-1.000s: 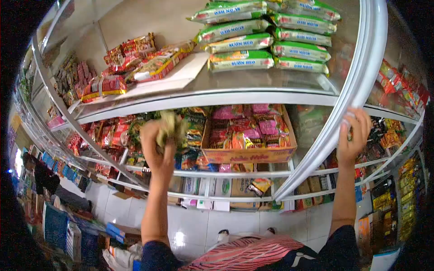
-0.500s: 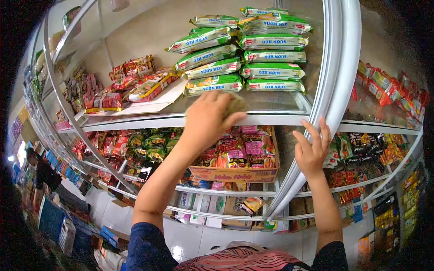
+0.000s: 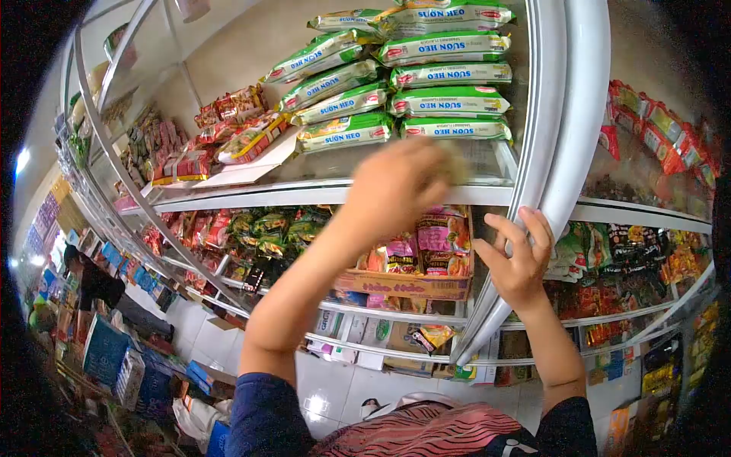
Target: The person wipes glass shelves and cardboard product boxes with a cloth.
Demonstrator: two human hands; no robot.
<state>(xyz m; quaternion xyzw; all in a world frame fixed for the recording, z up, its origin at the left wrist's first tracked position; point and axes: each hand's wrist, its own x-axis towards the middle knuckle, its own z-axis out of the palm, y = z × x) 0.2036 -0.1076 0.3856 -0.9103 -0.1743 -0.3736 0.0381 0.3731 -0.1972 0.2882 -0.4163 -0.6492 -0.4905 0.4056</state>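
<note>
My left hand (image 3: pixel 396 183) is over the front part of the upper glass shelf, closed around a yellowish-green cloth (image 3: pixel 455 161) that is blurred by motion. Just behind it rise two stacks of green and white noodle packs (image 3: pixel 449 99). My right hand (image 3: pixel 518 255) rests with fingers spread on the white frame (image 3: pixel 560 145) of the cabinet door. Under the shelf, a cardboard box (image 3: pixel 403 286) of pink noodle packs is partly covered by my left forearm.
Red packs (image 3: pixel 183 166) lie on a white card at the shelf's left. More red packs (image 3: pixel 655 137) stand behind glass at the right. Lower shelves hold many packets. Another person (image 3: pixel 95 286) is at the far left, near blue boxes.
My left hand has moved right along the shelf with the cloth. My right hand stays at the door frame. The view has shifted slightly, and the noodle stacks appear higher.
</note>
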